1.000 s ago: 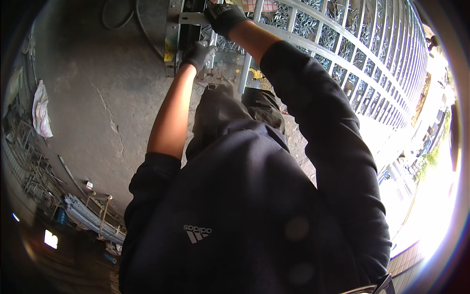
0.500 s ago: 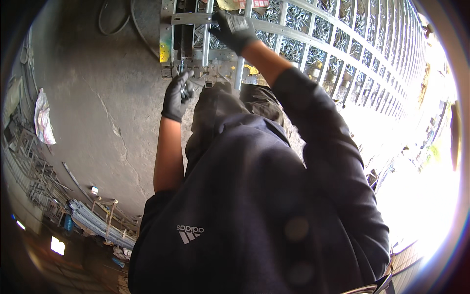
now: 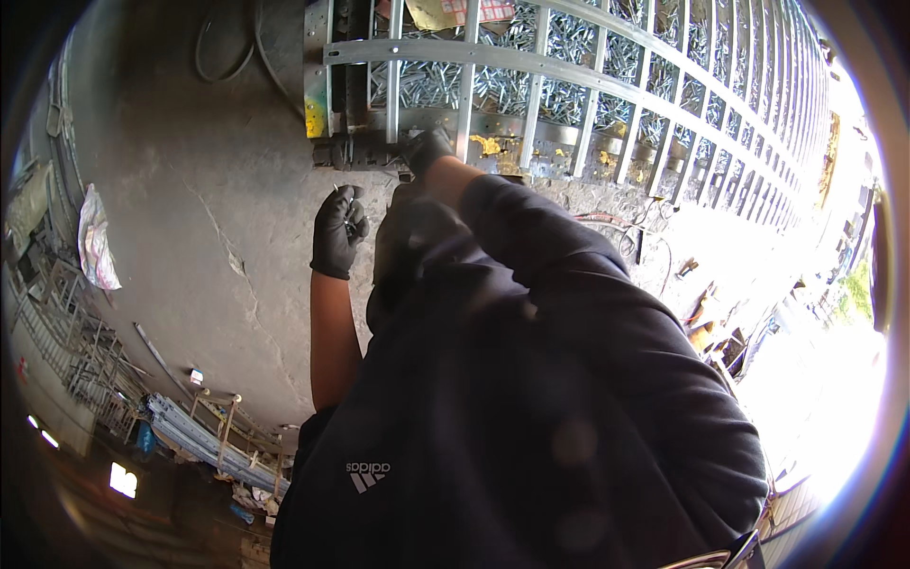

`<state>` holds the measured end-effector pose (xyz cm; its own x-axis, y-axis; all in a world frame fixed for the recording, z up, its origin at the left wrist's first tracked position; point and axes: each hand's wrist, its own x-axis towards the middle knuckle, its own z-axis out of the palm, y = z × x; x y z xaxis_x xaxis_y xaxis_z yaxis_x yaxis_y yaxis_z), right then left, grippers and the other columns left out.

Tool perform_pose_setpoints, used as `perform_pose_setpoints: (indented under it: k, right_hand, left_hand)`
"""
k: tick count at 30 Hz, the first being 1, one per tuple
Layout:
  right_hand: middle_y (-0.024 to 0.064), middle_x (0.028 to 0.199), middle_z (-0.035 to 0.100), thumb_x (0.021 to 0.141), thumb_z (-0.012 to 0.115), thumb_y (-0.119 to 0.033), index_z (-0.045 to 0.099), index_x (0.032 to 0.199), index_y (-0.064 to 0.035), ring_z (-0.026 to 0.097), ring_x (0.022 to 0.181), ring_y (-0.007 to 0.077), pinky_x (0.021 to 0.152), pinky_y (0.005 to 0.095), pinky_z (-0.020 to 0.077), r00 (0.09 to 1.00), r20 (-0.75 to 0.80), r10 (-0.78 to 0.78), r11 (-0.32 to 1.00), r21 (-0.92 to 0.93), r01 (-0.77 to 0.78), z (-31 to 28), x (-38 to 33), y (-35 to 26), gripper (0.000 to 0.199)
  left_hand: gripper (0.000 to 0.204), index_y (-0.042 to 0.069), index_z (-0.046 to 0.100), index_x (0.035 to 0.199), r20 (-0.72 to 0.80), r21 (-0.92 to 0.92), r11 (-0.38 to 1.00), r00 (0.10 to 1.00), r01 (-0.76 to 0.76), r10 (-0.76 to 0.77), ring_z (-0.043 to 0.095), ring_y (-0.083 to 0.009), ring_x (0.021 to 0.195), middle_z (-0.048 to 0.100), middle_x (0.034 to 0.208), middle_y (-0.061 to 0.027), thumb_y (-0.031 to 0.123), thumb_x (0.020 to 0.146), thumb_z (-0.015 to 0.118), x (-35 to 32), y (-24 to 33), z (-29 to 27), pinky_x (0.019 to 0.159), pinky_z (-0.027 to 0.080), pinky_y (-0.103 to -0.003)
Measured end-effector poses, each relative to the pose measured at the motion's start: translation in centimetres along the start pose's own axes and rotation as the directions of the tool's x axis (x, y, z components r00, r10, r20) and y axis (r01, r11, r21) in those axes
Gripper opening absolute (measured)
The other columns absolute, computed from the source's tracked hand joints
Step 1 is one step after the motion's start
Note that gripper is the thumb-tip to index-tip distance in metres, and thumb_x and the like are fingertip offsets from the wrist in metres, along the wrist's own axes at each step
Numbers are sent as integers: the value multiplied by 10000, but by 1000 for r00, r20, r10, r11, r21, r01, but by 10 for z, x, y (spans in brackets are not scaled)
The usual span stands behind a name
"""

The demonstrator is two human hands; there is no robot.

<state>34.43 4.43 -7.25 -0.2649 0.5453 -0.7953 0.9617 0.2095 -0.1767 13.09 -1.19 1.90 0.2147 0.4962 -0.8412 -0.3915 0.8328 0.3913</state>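
Note:
My left hand (image 3: 338, 230), in a black glove, is curled round a few small shiny metal fasteners, with a thin metal end poking out by the thumb. It hovers over the concrete floor, just short of the metal frame's corner. My right hand (image 3: 428, 150), gloved too, is down at the near edge of the slatted metal frame (image 3: 455, 52). Its fingers point at the frame's dark lower rail, and what they touch is hidden. Under the slats lies a thick heap of loose silvery fasteners (image 3: 431, 87), too small to tell the exact kind.
Yellow and red printed packaging (image 3: 464, 13) lies among the fasteners. A cable (image 3: 256, 57) loops on the floor at the far left. Long metal profiles (image 3: 194, 431) are stacked at the lower left, near a crumpled white sack (image 3: 95, 242). Hoses (image 3: 607, 220) run right of my legs.
My right hand has left the long crossbar and come down toward me to the frame's near edge. My left hand has drawn back a little, still curled round the fasteners.

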Motion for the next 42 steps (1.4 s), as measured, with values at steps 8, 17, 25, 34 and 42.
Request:
perform_pose_setpoints:
  k: [8, 17, 25, 34, 42]
  right_hand:
    - [127, 1063, 711, 871, 610, -373, 709, 1085, -132, 692, 951, 319, 766, 472, 544, 961, -241, -132, 976, 139, 169, -19, -19, 21, 337]
    - [99, 880, 637, 805, 646, -127, 644, 873, -101, 649, 856, 241, 734, 327, 532, 579, -752, -316, 935, -143, 325, -91, 5, 209, 73]
    - [85, 877, 655, 868, 575, -178, 675, 918, -98, 657, 832, 258, 738, 341, 532, 623, -711, -328, 935, -152, 319, -110, 0, 210, 137]
    - [88, 756, 685, 923, 495, -305, 664, 962, -135, 671, 701, 295, 626, 425, 511, 673, -670, -313, 942, -130, 309, -126, -13, 198, 243]
    - [100, 876, 680, 913, 502, -289, 664, 963, -130, 670, 801, 294, 664, 448, 525, 629, -668, -398, 909, -194, 369, -112, 4, 210, 233]
  left_hand:
    - [276, 60, 637, 1065, -37, 231, 969, 996, 90, -84, 444, -66, 437, 481, 588, 34, 313, 968, 584, 20, -66, 38, 401, 329, -217]
    - [210, 178, 563, 858, 11, 81, 976, 979, 202, -204, 450, -96, 426, 454, 585, 47, 336, 995, 543, 73, -131, 85, 376, 307, -242]
    - [298, 198, 502, 788, -62, -5, 997, 995, 79, -79, 506, -98, 433, 468, 593, 49, 419, 985, 542, 63, -145, 108, 354, 276, -228]
    - [200, 147, 576, 959, -225, -183, 980, 974, -79, 37, 506, -119, 445, 470, 622, 22, 329, 1010, 511, 63, -168, 133, 344, 306, -234]
    - [250, 147, 563, 847, -305, -326, 923, 947, -206, 104, 465, -112, 419, 475, 619, 24, 356, 983, 556, 74, -182, 141, 338, 273, -243]
